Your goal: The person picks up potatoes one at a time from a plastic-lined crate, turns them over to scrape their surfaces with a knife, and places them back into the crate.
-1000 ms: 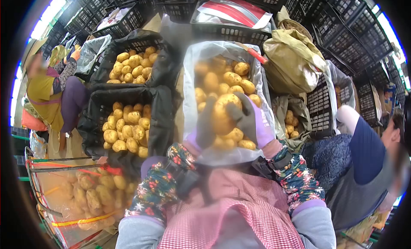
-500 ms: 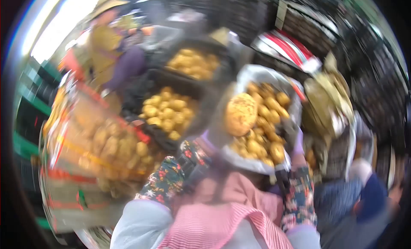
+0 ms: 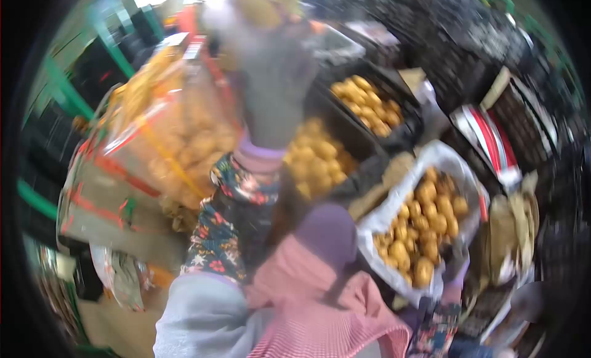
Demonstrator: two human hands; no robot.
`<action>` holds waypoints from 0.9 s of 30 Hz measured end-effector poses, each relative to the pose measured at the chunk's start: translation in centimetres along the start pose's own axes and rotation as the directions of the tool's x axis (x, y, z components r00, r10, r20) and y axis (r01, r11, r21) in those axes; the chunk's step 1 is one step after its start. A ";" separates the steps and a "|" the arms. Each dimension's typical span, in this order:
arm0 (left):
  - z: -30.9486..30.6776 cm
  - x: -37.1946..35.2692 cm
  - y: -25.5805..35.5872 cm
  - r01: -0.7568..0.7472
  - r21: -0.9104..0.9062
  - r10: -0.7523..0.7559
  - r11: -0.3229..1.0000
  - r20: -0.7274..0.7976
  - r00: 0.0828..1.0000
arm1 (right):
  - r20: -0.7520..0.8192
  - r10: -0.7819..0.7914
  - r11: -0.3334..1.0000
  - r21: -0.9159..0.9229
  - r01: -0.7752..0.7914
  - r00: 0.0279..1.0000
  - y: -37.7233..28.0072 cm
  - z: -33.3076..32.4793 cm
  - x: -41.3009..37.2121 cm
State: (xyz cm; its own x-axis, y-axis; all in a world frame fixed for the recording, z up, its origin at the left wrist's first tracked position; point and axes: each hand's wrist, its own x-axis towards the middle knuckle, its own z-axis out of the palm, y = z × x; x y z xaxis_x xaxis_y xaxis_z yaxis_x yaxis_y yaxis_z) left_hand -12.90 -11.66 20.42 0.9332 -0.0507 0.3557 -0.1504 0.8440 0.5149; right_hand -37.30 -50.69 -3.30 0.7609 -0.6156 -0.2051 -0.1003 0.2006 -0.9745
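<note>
The gloved left hand (image 3: 271,93) is being held raised beside the netted sack (image 3: 166,130), and its grip cannot be told through the blur. The right hand (image 3: 457,269), well apart from it, is being kept at the rim of the lined crate (image 3: 378,226), grip also unclear. The potatoes (image 3: 425,229) are lying inside, and their long axes cannot be told.

Produce sorting and packing shed. Potatoes (image 3: 431,222) in bulk: heaped in lined black crates (image 3: 400,136), in white bag (image 3: 378,226), in big clear sack (image 3: 178,136) with red straps. Empty crates (image 3: 474,44) stacked high behind. Green racking (image 3: 61,87) at left.
</note>
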 end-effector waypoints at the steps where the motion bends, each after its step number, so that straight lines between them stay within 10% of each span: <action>1: -0.7 -1.1 -3.3 0.105 0.151 -0.113 0.983 0.049 0.992 | 0.067 0.038 0.999 -0.011 -0.038 0.997 0.9 -0.7 0.6; 3: -4.0 -3.7 -11.0 0.070 0.619 -0.291 0.783 0.264 0.920 | 0.060 0.011 0.995 -0.098 -0.005 0.998 1.5 -0.2 0.5; 5: -4.8 -6.1 -18.9 0.276 0.570 -0.468 0.774 0.223 0.855 | 0.041 0.034 0.995 -0.097 -0.030 0.999 2.0 0.5 0.3; 7: -4.8 -6.0 -23.5 0.708 -0.027 -0.708 0.705 -0.076 0.702 | 0.078 0.111 0.986 -0.133 -0.100 0.991 2.7 1.4 1.3; 11: -3.6 -7.0 -26.2 0.809 -0.002 -0.800 0.588 -0.149 0.581 | 0.111 0.035 0.571 -0.818 0.071 0.993 5.3 2.2 1.3; 15: -4.6 -6.5 -27.2 0.785 0.012 -0.784 0.619 -0.045 0.619 | 0.319 0.166 0.391 -0.890 0.235 0.933 6.8 7.2 8.2; 18: -5.5 -6.9 -28.0 0.782 0.044 -0.777 0.622 -0.092 0.623 | 0.442 -0.175 0.273 -0.837 0.474 0.880 15.5 10.3 14.0; 20: -5.6 -7.3 -27.1 0.745 0.124 -0.749 0.655 -0.022 0.662 | 0.468 0.084 0.279 -0.859 0.430 0.880 18.7 11.7 16.0; 23: -5.0 -7.4 -27.2 0.785 0.106 -0.790 0.610 0.017 0.612 | 0.346 0.343 0.784 -0.617 -0.064 0.873 17.2 9.0 16.2; 24: -4.7 -7.4 -27.1 0.784 0.116 -0.788 0.610 -0.015 0.616 | 0.350 0.383 0.915 -0.268 -0.301 0.855 13.5 8.3 13.0; 25: -4.5 -7.3 -27.2 0.785 0.128 -0.787 0.606 -0.046 0.615 | 0.372 0.411 0.863 0.135 -0.486 0.832 9.5 8.0 10.0; 27: -4.3 -8.0 -27.3 0.731 0.301 -0.764 0.612 -0.015 0.645 | 0.418 0.410 0.778 0.304 -0.550 0.811 5.2 6.8 7.1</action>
State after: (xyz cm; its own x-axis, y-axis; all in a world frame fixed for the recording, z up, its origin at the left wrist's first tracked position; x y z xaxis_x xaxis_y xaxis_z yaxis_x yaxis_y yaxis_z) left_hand -14.87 -31.97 0.15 0.7218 -0.6695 -0.1755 0.4924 0.3184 0.8100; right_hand -28.08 -48.82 -9.21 0.8438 -0.0980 -0.5276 -0.3017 0.7265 -0.6174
